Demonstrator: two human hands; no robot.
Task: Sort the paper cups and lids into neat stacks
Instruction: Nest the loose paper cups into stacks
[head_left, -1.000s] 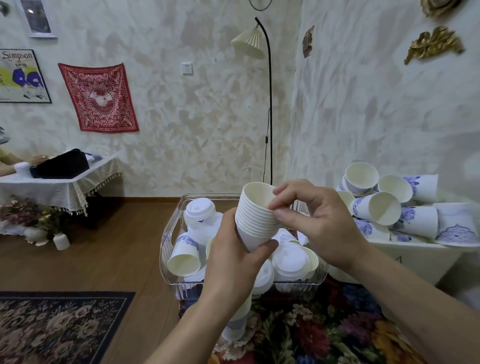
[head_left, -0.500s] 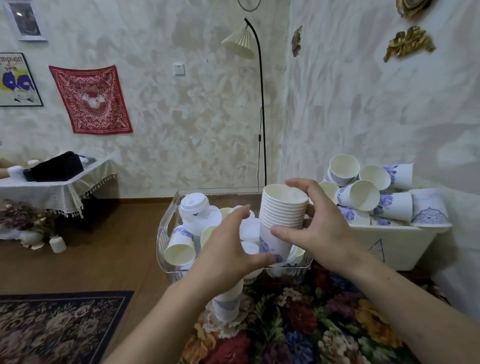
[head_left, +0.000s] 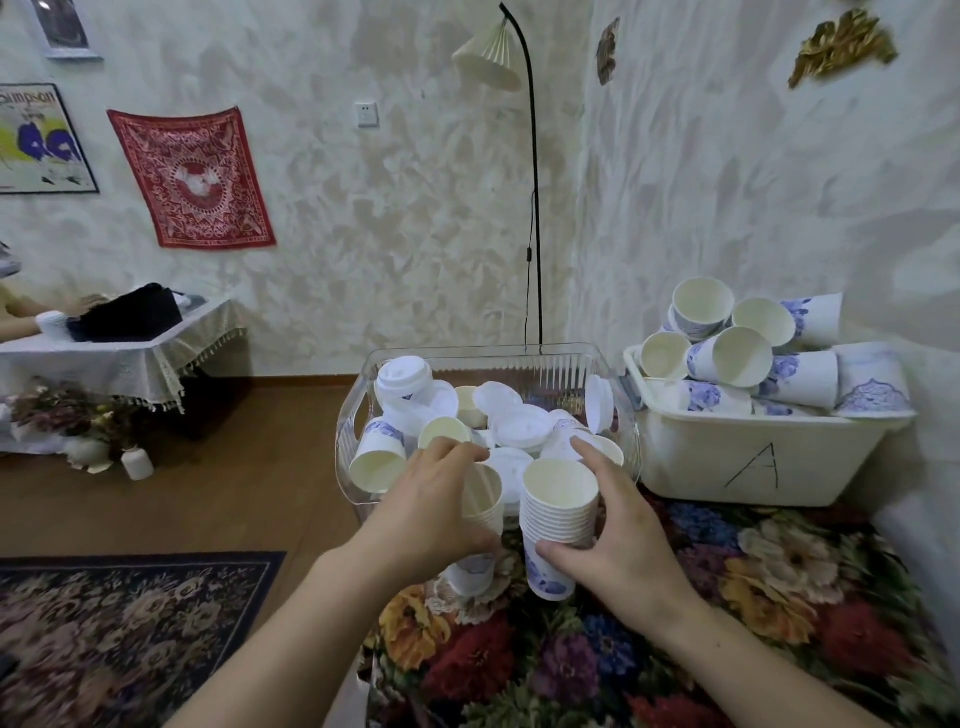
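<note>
Floral cloth: right hand now grips cup stack set down upright; left hand grips second stack; clear bin holds cups, lids; tub A holds cups

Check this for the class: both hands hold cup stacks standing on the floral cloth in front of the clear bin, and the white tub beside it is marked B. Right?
Not quite. The head view shows the white tub marked A, not B. The rest stands: the left hand and right hand hold cup stacks on the floral cloth before the clear bin.
</note>
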